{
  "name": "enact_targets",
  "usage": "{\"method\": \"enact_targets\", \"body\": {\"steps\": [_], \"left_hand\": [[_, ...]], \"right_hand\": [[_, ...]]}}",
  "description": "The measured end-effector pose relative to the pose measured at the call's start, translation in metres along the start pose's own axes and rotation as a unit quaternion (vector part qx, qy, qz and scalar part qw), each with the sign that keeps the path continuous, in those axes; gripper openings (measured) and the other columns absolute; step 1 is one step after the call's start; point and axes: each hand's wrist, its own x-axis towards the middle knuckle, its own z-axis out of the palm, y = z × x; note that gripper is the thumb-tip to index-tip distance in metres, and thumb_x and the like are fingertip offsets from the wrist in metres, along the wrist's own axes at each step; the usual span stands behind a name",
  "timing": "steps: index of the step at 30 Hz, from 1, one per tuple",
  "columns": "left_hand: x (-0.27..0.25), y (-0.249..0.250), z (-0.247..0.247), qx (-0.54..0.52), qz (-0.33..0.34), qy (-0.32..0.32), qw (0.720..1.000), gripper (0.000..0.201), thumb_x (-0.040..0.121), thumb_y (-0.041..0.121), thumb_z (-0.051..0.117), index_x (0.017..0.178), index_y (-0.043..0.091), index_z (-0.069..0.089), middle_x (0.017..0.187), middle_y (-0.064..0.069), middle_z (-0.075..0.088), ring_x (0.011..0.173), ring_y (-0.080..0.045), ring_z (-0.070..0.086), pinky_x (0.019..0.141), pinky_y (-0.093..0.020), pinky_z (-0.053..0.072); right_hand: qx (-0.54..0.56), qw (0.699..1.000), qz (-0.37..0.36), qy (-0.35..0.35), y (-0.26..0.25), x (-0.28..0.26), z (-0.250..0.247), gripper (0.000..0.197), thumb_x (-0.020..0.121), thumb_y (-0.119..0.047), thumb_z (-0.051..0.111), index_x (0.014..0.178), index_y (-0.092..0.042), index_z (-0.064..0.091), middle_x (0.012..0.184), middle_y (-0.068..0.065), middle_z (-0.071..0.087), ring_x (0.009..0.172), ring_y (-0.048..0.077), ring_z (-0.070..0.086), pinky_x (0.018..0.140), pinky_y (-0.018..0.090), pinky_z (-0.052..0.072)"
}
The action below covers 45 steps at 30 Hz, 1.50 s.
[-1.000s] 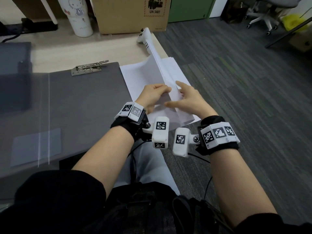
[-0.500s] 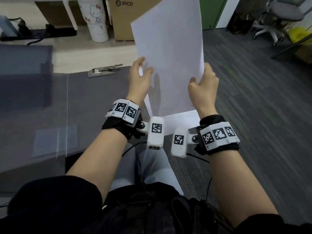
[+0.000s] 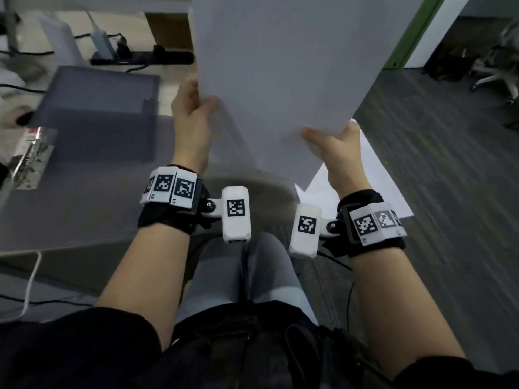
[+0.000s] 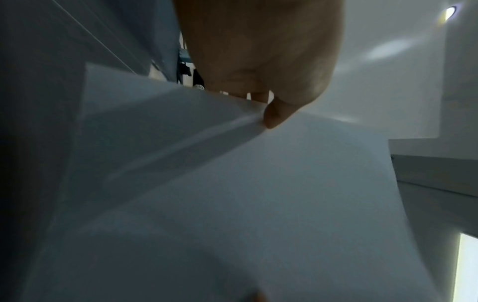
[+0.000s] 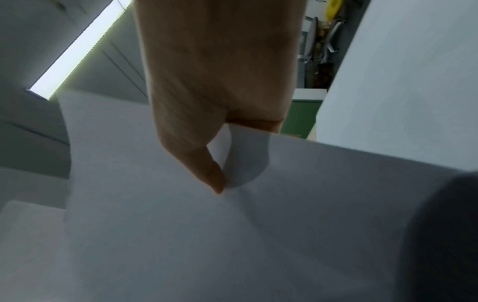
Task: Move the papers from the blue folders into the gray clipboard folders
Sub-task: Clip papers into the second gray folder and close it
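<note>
A stack of white papers (image 3: pixel 283 66) stands upright in the air in front of me, filling the upper middle of the head view. My left hand (image 3: pixel 193 108) pinches its left edge, thumb on the near face. My right hand (image 3: pixel 334 147) pinches its lower right corner. The wrist views show each thumb pressed on the papers (image 4: pixel 258 194) (image 5: pixel 232 235). The open gray clipboard folder (image 3: pixel 84 203) lies flat on the desk to the left, its metal clip (image 3: pixel 28 158) at the far left. More white sheets (image 3: pixel 376 175) lie below the right hand.
A dark gray folder (image 3: pixel 104 108) lies behind the clipboard folder. A power strip with cables (image 3: pixel 140 56) sits at the back of the desk. Gray carpet (image 3: pixel 435 164) and an office chair (image 3: pixel 500 66) are to the right. My lap is below the hands.
Both hands gathered the papers off the desk edge, lifted them upright, then carried them higher and closer. The view has swung left, so the clipboard's clip now sits at far left.
</note>
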Motion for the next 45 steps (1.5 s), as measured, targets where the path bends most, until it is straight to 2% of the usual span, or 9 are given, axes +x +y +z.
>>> {"method": "enact_targets", "body": {"steps": [11, 14, 16, 18, 23, 29, 34, 39, 45], "left_hand": [[-0.015, -0.008, -0.023, 0.006, -0.025, 0.060, 0.998, 0.027, 0.100, 0.005, 0.031, 0.085, 0.019, 0.049, 0.088, 0.007, 0.053, 0.073, 0.016, 0.050, 0.077, -0.005, 0.039], [-0.018, -0.016, -0.028, 0.016, -0.032, 0.070, 0.997, 0.032, 0.101, 0.013, 0.030, 0.114, -0.006, 0.052, 0.123, -0.017, 0.057, 0.120, -0.009, 0.052, 0.106, -0.025, 0.038], [-0.021, -0.024, -0.031, 0.046, -0.041, 0.070, 0.996, 0.040, 0.102, 0.016, 0.030, 0.128, -0.010, 0.043, 0.137, -0.012, 0.049, 0.130, -0.018, 0.044, 0.113, -0.026, 0.031], [-0.021, -0.027, -0.034, 0.066, -0.031, 0.067, 0.995, 0.029, 0.101, 0.013, 0.030, 0.114, 0.000, 0.053, 0.111, 0.004, 0.056, 0.102, -0.001, 0.050, 0.094, -0.011, 0.037], [-0.009, -0.024, -0.046, 0.119, -0.038, 0.062, 0.990, 0.035, 0.092, 0.002, 0.034, 0.066, 0.024, 0.041, 0.063, 0.010, 0.037, 0.054, -0.001, 0.030, 0.054, -0.019, 0.028], [-0.006, -0.063, -0.071, 0.215, -0.154, 0.034, 0.964, 0.018, 0.063, 0.004, 0.029, 0.065, -0.001, 0.046, 0.069, -0.006, 0.034, 0.069, -0.020, 0.028, 0.062, -0.034, 0.023], [-0.016, -0.090, -0.080, 0.237, -0.219, 0.009, 0.946, 0.046, 0.065, 0.000, 0.032, 0.083, 0.015, 0.072, 0.087, -0.014, 0.071, 0.072, -0.027, 0.057, 0.068, -0.037, 0.049], [-0.016, -0.097, -0.085, 0.259, -0.224, 0.015, 0.939, 0.050, 0.057, 0.005, 0.031, 0.082, 0.018, 0.072, 0.090, -0.008, 0.074, 0.081, -0.035, 0.061, 0.072, -0.044, 0.054], [0.000, -0.105, -0.088, 0.297, -0.220, 0.000, 0.929, 0.037, 0.052, 0.008, 0.027, 0.067, 0.014, 0.060, 0.069, -0.006, 0.047, 0.069, -0.021, 0.035, 0.063, -0.033, 0.032]], "right_hand": [[0.031, 0.998, -0.010, 0.056, 0.007, -0.007, 0.039, 0.012, 0.077, -0.010, 0.074, 0.070, -0.017, 0.067, 0.064, -0.012, 0.069, 0.068, 0.010, 0.063, 0.068, 0.028, 0.053], [0.026, 0.998, -0.002, 0.056, 0.014, -0.012, 0.045, 0.009, 0.077, -0.014, 0.074, 0.072, -0.019, 0.068, 0.068, -0.011, 0.069, 0.071, 0.011, 0.064, 0.071, 0.029, 0.053], [0.023, 0.998, -0.001, 0.052, 0.018, -0.015, 0.049, 0.007, 0.077, -0.017, 0.073, 0.073, -0.020, 0.068, 0.068, -0.011, 0.068, 0.072, 0.011, 0.063, 0.071, 0.030, 0.053], [0.008, 0.998, -0.006, 0.061, 0.018, -0.014, 0.051, 0.009, 0.078, -0.015, 0.074, 0.073, -0.019, 0.067, 0.065, -0.013, 0.068, 0.069, 0.008, 0.063, 0.068, 0.028, 0.053], [-0.042, 0.995, -0.015, 0.091, 0.016, 0.000, 0.052, 0.016, 0.076, -0.012, 0.073, 0.090, -0.011, 0.064, 0.087, 0.002, 0.070, 0.080, 0.016, 0.067, 0.076, 0.031, 0.057], [-0.154, 0.977, 0.062, 0.137, 0.049, 0.003, 0.048, 0.039, 0.087, -0.005, 0.047, 0.124, -0.015, 0.050, 0.083, -0.004, 0.055, 0.073, 0.008, 0.052, 0.078, 0.030, 0.046], [-0.229, 0.956, 0.141, 0.114, 0.070, -0.007, 0.042, 0.040, 0.087, -0.002, 0.043, 0.124, -0.011, 0.056, 0.113, 0.014, 0.064, 0.095, 0.023, 0.058, 0.089, 0.035, 0.048], [-0.236, 0.951, 0.180, 0.091, 0.076, -0.005, 0.043, 0.042, 0.086, -0.001, 0.044, 0.125, -0.009, 0.057, 0.116, 0.014, 0.066, 0.107, 0.028, 0.060, 0.088, 0.032, 0.045], [-0.246, 0.946, 0.192, 0.080, 0.075, 0.007, 0.049, 0.043, 0.086, -0.002, 0.045, 0.126, -0.009, 0.057, 0.122, 0.014, 0.063, 0.111, 0.030, 0.059, 0.094, 0.034, 0.047]]}}
